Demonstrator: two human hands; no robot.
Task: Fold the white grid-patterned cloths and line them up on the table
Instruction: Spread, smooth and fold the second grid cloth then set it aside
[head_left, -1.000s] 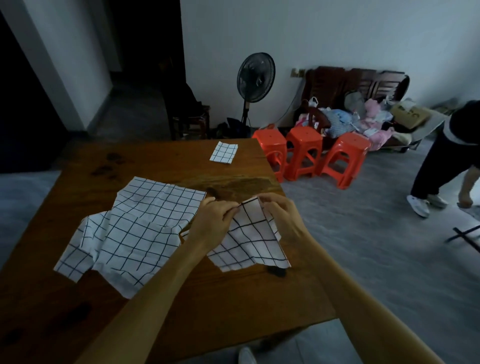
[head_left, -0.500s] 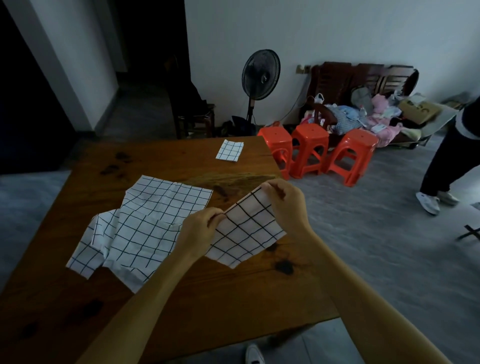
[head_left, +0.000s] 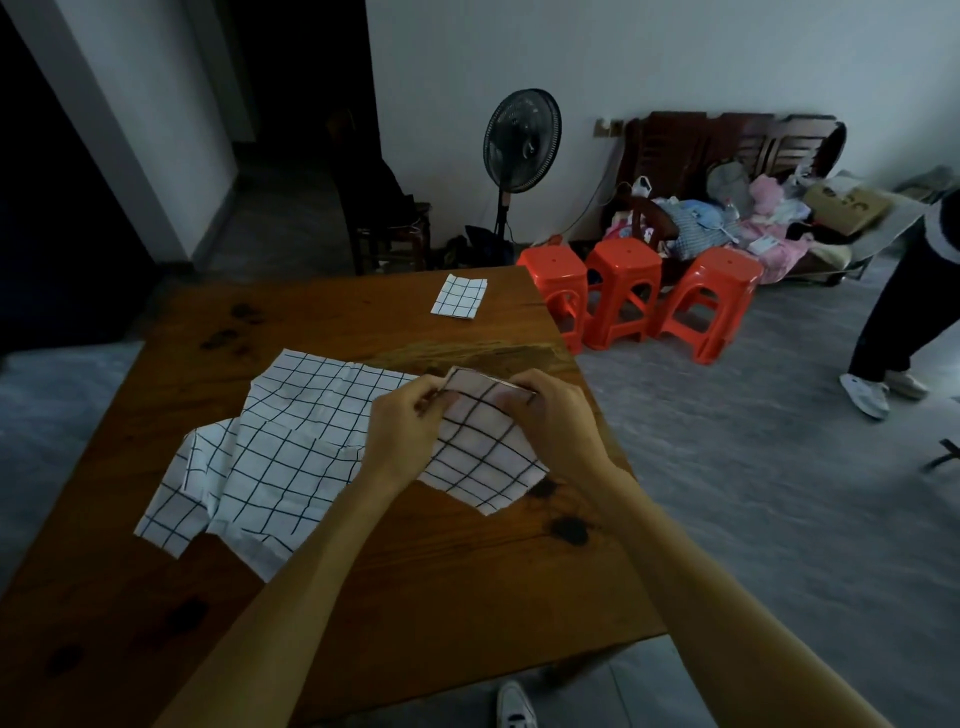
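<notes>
A white grid-patterned cloth (head_left: 483, 457) hangs just above the wooden table (head_left: 441, 587), gripped along its top edge by both hands. My left hand (head_left: 402, 426) pinches the left corner and my right hand (head_left: 558, 415) pinches the right corner, close together. Its lower part drapes down to the tabletop. To the left, unfolded grid cloths (head_left: 260, 467) lie spread and overlapping on the table. A small folded grid cloth (head_left: 460, 295) sits near the far right edge of the table.
Three orange plastic stools (head_left: 639, 293) stand on the floor right of the table. A standing fan (head_left: 519, 156) and a wooden bench piled with clothes (head_left: 727, 208) are along the wall. Another person (head_left: 914, 312) stands at far right. A dark chair (head_left: 389, 228) is behind the table.
Both hands lifted the cloth's top edge off the table, spread apart, then came close together again, gathering the edge. The other cloths have not moved.
</notes>
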